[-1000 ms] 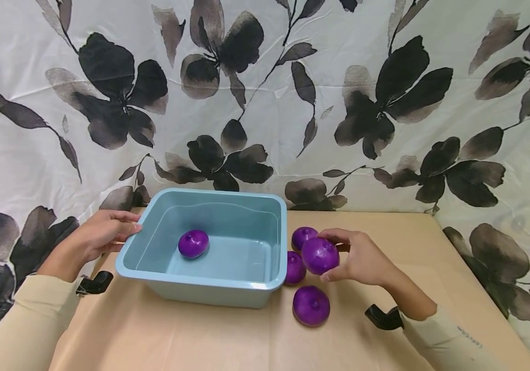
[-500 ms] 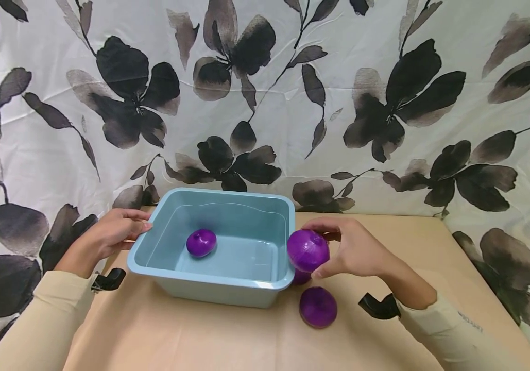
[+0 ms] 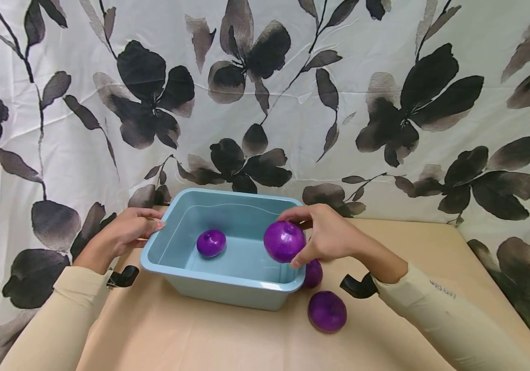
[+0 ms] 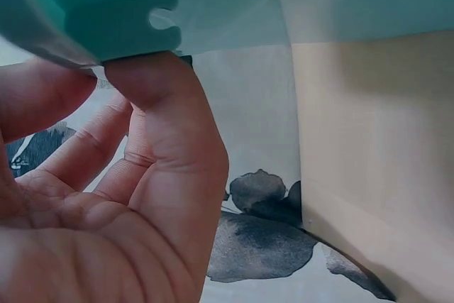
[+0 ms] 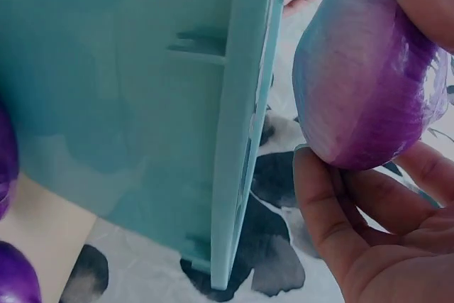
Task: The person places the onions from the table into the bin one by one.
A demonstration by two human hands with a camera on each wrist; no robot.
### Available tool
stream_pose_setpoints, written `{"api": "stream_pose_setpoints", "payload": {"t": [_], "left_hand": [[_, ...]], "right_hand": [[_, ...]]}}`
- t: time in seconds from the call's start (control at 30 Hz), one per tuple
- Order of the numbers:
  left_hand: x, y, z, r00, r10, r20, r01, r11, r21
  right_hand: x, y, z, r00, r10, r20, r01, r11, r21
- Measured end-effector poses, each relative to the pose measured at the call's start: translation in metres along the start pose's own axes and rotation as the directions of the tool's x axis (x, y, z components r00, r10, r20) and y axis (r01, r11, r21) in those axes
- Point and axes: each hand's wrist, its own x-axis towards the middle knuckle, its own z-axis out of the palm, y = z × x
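Note:
A light blue plastic tub (image 3: 220,291) stands on the table, with one purple onion (image 3: 211,243) on its floor toward the left. At the tub's left end, my left hand (image 3: 125,232) pinches the rim; the left wrist view has thumb and fingers right at the tub's edge (image 4: 120,30). My right hand (image 3: 327,232) grips another purple onion (image 3: 284,241) between thumb and fingers, over the tub's right side. Seen from the right wrist, this onion (image 5: 362,76) is above the tub's rim (image 5: 237,133).
Outside the tub's right end, a purple onion (image 3: 313,274) is partly hidden behind the rim. Another onion (image 3: 327,312) lies nearer on the tan table covering (image 3: 227,340). A white cloth with dark flowers (image 3: 320,118) hangs behind the table.
My right hand has carried its onion left, from above the other onions to over the tub's right side. My left hand stays at the rim. The head view has shifted slightly.

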Motion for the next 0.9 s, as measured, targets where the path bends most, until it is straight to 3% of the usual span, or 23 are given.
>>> {"api": "stream_pose_setpoints", "payload": {"t": [0.17, 0.47, 0.9], "left_hand": [[0.002, 0.002, 0.0, 1.0, -0.004, -0.006, 0.004, 1.0, 0.0], [-0.001, 0.002, -0.001, 1.0, -0.016, -0.009, 0.016, 1.0, 0.0], [0.0, 0.001, -0.001, 1.0, -0.019, 0.001, 0.02, 1.0, -0.021]], "right_hand": [[0.019, -0.008, 0.004, 0.998, -0.057, 0.038, 0.057, 0.998, 0.004], [0.046, -0.027, 0.015, 0.994, -0.043, 0.1, 0.042, 0.999, 0.012], [0.086, -0.045, 0.034, 0.98, -0.128, 0.15, 0.126, 0.992, 0.018]]}}
